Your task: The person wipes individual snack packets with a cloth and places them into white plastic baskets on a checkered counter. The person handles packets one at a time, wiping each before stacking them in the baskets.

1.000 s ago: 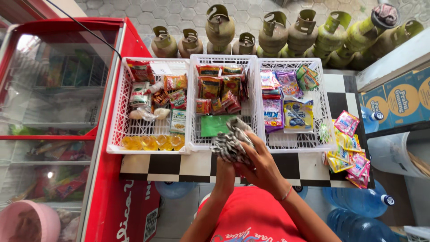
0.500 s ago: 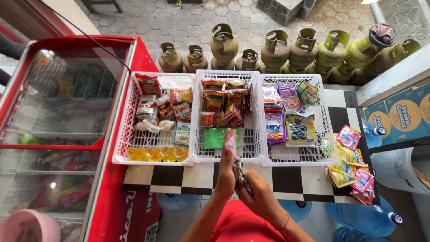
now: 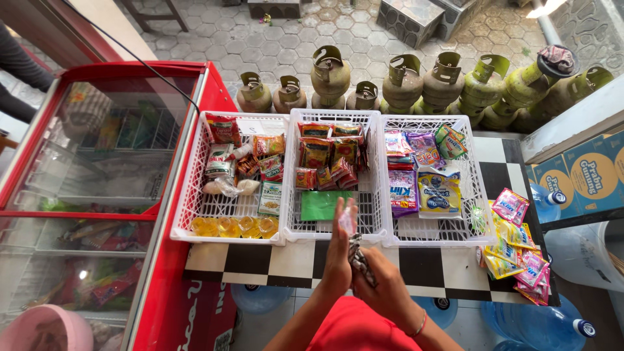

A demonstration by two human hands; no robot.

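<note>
My left hand (image 3: pixel 338 257) and my right hand (image 3: pixel 382 286) meet over the front edge of a black-and-white checkered counter (image 3: pixel 253 260). Both grip a folded strip of small dark silvery sachets (image 3: pixel 357 257), pressed between the palms. The hands are just in front of the middle white basket (image 3: pixel 333 235), which holds orange snack packets at the back and a green flat packet (image 3: pixel 322 205) near the front. A red bracelet is on my right wrist.
A left white basket (image 3: pixel 195 195) holds mixed packets and yellow cups. A right white basket (image 3: pixel 478 195) holds purple and blue packets. Hanging sachets (image 3: pixel 513 247) drape at the right. A red chest freezer (image 3: pixel 104 195) stands left. Green gas cylinders (image 3: pixel 403 84) line the back; water jugs (image 3: pixel 539 325) sit below.
The sachet bundle, spread out over the middle basket a second ago, is now folded narrow between both hands, which have drawn back toward me. The view has tilted up slightly.
</note>
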